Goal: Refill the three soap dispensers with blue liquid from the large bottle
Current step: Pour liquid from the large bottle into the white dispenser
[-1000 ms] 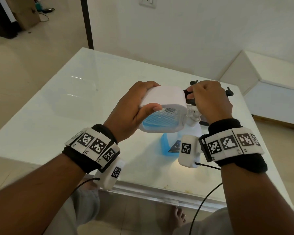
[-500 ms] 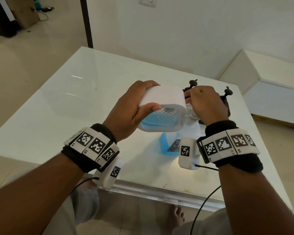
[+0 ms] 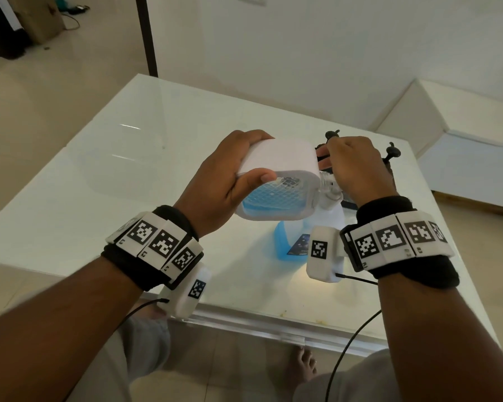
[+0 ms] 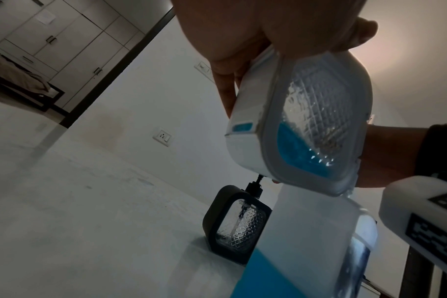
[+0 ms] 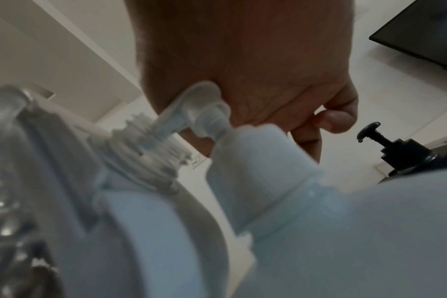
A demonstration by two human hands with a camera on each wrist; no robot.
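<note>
Gripping the white soap dispenser (image 3: pixel 276 161) tipped on its side above the table (image 3: pixel 99 184), the left hand (image 3: pixel 221 184) wraps fingers over its top and thumb along its front – blue liquid pools in the lower part of its window. The right hand (image 3: pixel 352 166) curls around the white pump head (image 5: pixel 191 104) at its neck. The large bottle (image 3: pixel 291 242) stands below, two black dispensers (image 4: pixel 237 225) behind
</note>
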